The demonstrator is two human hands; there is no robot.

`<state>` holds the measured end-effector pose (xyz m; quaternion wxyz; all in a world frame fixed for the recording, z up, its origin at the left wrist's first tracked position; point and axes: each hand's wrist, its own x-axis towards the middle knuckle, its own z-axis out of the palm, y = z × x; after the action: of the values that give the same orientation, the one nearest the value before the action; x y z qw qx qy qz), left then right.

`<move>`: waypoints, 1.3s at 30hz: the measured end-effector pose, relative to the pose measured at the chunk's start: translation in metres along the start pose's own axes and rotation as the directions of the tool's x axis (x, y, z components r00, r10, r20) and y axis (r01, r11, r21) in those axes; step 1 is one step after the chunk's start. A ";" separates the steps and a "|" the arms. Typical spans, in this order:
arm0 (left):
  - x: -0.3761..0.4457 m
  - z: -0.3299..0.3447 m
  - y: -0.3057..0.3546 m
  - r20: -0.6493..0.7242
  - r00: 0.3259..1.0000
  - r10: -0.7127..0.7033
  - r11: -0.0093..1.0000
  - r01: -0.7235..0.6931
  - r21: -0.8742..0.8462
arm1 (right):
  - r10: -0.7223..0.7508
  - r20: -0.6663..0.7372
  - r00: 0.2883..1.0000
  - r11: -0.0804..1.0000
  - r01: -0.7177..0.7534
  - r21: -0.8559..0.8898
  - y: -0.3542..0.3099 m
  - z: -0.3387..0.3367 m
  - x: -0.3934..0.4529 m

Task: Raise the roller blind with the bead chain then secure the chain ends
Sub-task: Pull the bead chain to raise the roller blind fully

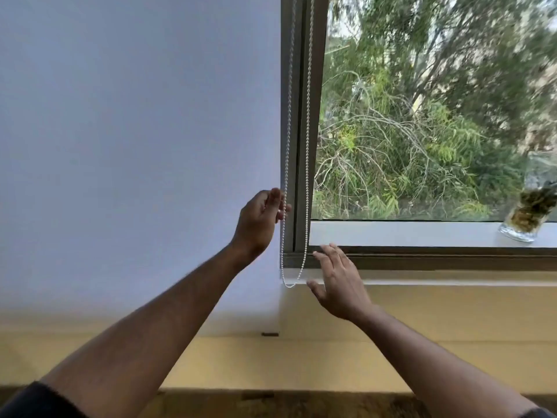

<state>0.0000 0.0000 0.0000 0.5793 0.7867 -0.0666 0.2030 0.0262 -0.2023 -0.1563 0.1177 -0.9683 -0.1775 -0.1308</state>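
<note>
**Left grip at the bead chain, blind fully down**

The roller blind (138, 146) fills the left of my view, a pale sheet hanging down past the sill to its bottom edge against the yellow wall (422, 327). To its right is the window (437, 116), uncovered, with green trees behind the glass and a grey frame (298, 146) running up between blind and pane. On the white sill (407, 233), far right, stands a glass jar (526, 218) holding dried plant matter.

The bead chain (307, 146) hangs as a long white loop in front of the frame, its bottom bend just below the sill's edge. My left hand (259, 221) is raised at the loop's left strand, fingers curled narrow around it; whether the grip is pinched tight I cannot tell. My right hand (337, 282) hovers lower, just right of the loop's bottom, fingers spread wide, holding nothing.
</note>
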 end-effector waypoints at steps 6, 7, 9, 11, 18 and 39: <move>0.026 0.034 0.027 -0.066 0.997 -0.029 0.973 0.013 -0.230 | -0.077 0.003 0.997 0.985 0.076 0.155 0.011 0.019 0.020; 0.029 0.038 0.027 -0.100 0.995 -0.031 0.971 0.007 -0.240 | -0.093 -0.001 0.996 0.977 0.092 0.193 0.013 0.020 0.026; 0.032 0.046 0.025 -0.157 0.987 -0.019 0.980 -0.013 -0.199 | -0.123 -0.015 0.992 0.956 0.122 0.266 0.017 0.021 0.034; 0.031 0.053 0.022 -0.222 0.975 -0.008 0.985 -0.030 -0.167 | -0.126 -0.050 0.991 0.930 0.136 0.343 0.017 0.020 0.041; 0.027 0.063 0.010 -0.396 0.918 0.028 0.995 -0.066 -0.082 | -0.038 -0.232 0.972 0.692 0.194 0.696 -0.012 -0.027 0.067; 0.003 0.056 -0.030 -0.283 0.958 0.057 0.998 -0.061 -0.007 | -0.087 -0.339 0.937 -0.070 0.333 0.940 -0.106 -0.133 0.109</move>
<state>0.0266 -0.0425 -0.0395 0.5828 0.7427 -0.0084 0.3297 0.0561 -0.1081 0.0201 0.7666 -0.5321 -0.3538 -0.0633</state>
